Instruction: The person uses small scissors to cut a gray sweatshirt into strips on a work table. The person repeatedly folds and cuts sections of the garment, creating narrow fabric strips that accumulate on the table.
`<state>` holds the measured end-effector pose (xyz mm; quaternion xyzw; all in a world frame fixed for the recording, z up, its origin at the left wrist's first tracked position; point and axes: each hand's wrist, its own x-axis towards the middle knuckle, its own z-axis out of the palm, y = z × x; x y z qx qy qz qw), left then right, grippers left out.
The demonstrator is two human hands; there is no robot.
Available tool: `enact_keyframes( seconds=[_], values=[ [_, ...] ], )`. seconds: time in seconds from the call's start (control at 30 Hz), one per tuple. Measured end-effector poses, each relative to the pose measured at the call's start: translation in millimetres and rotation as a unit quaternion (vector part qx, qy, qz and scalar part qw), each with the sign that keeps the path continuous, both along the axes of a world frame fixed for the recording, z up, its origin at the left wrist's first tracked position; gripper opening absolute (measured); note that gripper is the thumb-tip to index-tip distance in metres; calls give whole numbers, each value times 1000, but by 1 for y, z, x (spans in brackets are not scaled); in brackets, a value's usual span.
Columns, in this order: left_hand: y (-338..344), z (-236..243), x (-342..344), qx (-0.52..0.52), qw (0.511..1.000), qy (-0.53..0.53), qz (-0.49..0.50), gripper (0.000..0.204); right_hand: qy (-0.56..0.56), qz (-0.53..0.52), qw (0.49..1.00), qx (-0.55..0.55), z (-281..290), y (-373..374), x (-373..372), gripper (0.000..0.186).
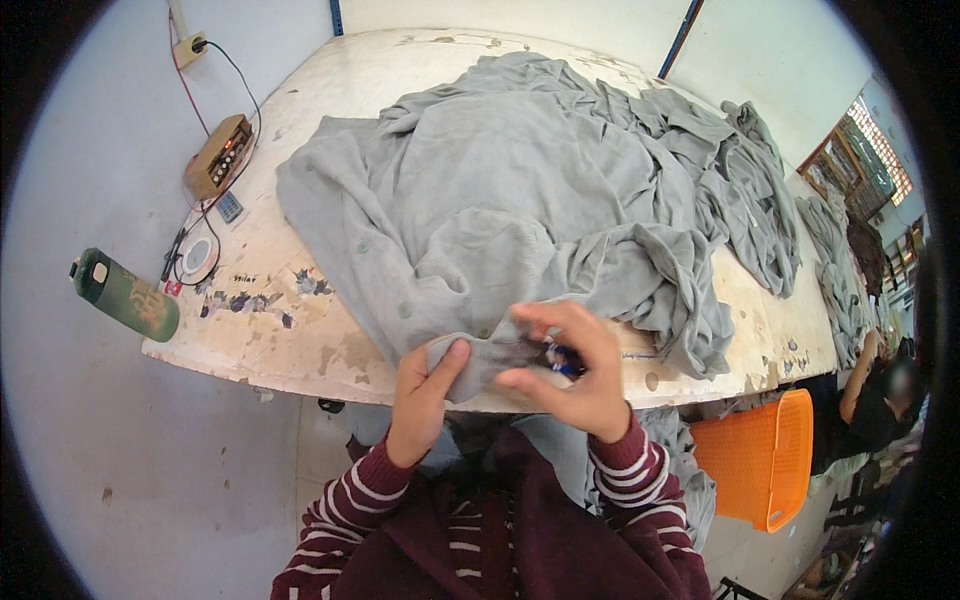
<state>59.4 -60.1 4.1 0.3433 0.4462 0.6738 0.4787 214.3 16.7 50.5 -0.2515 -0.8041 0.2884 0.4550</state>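
A grey buttoned shirt (490,165) lies rumpled over the table, with several round buttons along the part nearest me. My left hand (425,395) pinches its near edge between thumb and fingers, at the table's front edge. To the right, my right hand (575,365) is curved beside the same edge, its thumb and forefinger apart. Within its palm sits a small blue and dark tool (563,358), blurred and partly covered by the fingers, so its exact kind is unclear. Whether the right fingertips touch the cloth cannot be made out.
The worn pale table (300,345) has peeling patches. More grey cloth (750,215) is heaped at right. On the left are a green bottle (130,300), a brown box with knobs (220,155) and cables. An orange basket (755,460) stands right, near another person (865,410).
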Motion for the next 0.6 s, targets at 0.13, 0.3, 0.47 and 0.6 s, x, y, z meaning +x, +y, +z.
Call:
enact_keyframes(
  seconds=[0.13, 0.3, 0.47, 0.6],
  values=[
    [-2, 1, -2, -16, 999, -38, 0, 25, 22, 84, 996, -9, -20, -1, -13, 38],
    [-5, 3, -10, -20, 999, -43, 14, 25, 66, 23, 996, 52, -31, 15, -7, 35],
    [-5, 2, -9, -17, 999, -20, 36, 25, 163, -94, 966, -179, -18, 18, 1, 23],
    [-4, 1, -8, -12, 999, -29, 13, 25, -40, -2, 996, -82, -6, 1, 8, 32]
  ],
)
